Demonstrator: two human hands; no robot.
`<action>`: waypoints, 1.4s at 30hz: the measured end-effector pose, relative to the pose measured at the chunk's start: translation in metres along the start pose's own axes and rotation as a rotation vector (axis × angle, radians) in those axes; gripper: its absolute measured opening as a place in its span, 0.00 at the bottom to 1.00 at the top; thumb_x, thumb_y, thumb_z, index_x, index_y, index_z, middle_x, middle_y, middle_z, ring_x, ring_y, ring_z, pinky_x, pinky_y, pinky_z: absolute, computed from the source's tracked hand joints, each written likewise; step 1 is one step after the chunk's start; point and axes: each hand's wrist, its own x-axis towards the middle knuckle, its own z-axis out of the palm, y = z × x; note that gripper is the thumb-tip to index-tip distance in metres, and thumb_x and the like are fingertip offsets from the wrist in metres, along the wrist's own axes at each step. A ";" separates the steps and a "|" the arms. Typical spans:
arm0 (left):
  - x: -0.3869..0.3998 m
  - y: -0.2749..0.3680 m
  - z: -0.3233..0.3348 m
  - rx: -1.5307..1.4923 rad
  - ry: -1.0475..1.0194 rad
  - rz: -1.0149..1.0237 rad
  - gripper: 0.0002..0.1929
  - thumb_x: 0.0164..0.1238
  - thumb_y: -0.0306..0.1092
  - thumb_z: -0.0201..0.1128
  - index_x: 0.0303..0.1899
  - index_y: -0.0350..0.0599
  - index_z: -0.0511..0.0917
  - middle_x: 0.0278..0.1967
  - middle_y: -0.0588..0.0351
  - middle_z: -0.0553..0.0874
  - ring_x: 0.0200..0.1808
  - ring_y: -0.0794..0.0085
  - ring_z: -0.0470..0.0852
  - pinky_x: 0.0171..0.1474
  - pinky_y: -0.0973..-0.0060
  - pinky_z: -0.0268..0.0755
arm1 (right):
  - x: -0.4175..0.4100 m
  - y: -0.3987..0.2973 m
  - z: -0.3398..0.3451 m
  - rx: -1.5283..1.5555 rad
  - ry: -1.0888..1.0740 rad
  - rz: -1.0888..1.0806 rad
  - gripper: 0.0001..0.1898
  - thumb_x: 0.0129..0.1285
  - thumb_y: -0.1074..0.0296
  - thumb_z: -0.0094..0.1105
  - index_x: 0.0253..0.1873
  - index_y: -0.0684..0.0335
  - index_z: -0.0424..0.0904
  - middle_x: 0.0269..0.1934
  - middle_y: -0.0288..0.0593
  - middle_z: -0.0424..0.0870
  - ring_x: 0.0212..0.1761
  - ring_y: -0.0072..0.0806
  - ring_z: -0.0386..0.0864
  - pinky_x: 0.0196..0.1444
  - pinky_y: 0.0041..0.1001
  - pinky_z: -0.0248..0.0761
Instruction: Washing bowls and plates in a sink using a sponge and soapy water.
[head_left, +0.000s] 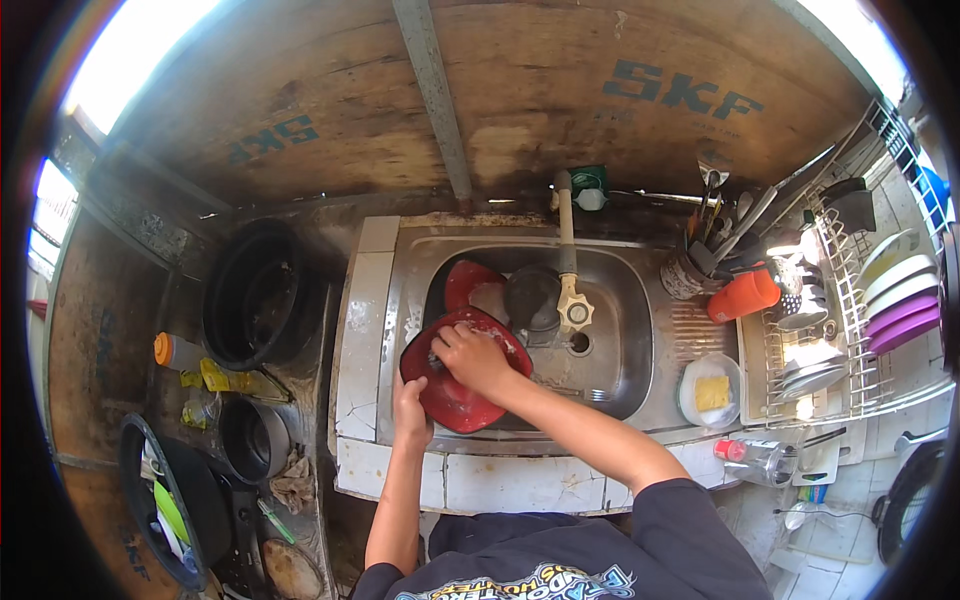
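Over the left part of a steel sink (619, 397), a red square plate with a dark rim (465, 409) is tilted in my left hand (412, 409), which grips its lower left edge. My right hand (469, 352) presses on the plate's inner face with fingers curled; a greyish scrubbing item shows partly under the fingertips. White suds or residue mark the plate. Behind it in the basin lie another red dish (471, 281) and a dark round pot or bowl (531, 298). A fork (597, 394) rests near the basin's front, and the tap (574, 300) reaches over the sink.
Right of the basin stand a bowl with a yellow sponge (711, 393), an orange cup (742, 296), a utensil holder (686, 274) and a wire dish rack (862, 409). To the left are a large black basin (251, 296), a metal pot (255, 441) and a dark tub (172, 495).
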 end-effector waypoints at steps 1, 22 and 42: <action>0.000 0.005 0.003 -0.005 0.003 -0.001 0.25 0.61 0.26 0.49 0.62 0.39 0.70 0.52 0.51 0.81 0.54 0.67 0.79 0.59 0.72 0.70 | -0.003 0.009 -0.002 -0.186 0.001 -0.092 0.05 0.53 0.72 0.57 0.34 0.62 0.82 0.38 0.43 0.80 0.46 0.37 0.80 0.41 0.37 0.79; 0.022 0.001 -0.005 0.761 0.066 0.204 0.31 0.47 0.14 0.42 0.55 0.39 0.82 0.41 0.41 0.88 0.46 0.63 0.87 0.53 0.71 0.75 | -0.092 0.056 0.019 -0.292 -0.282 -0.072 0.07 0.53 0.67 0.60 0.34 0.64 0.82 0.34 0.46 0.80 0.41 0.46 0.82 0.45 0.43 0.79; 0.032 -0.028 0.041 1.027 -0.092 0.487 0.25 0.49 0.13 0.48 0.50 0.37 0.82 0.48 0.38 0.84 0.50 0.44 0.82 0.55 0.62 0.75 | -0.117 0.073 0.030 -0.042 -0.165 0.002 0.11 0.51 0.74 0.58 0.42 0.65 0.80 0.48 0.48 0.78 0.55 0.43 0.77 0.51 0.39 0.77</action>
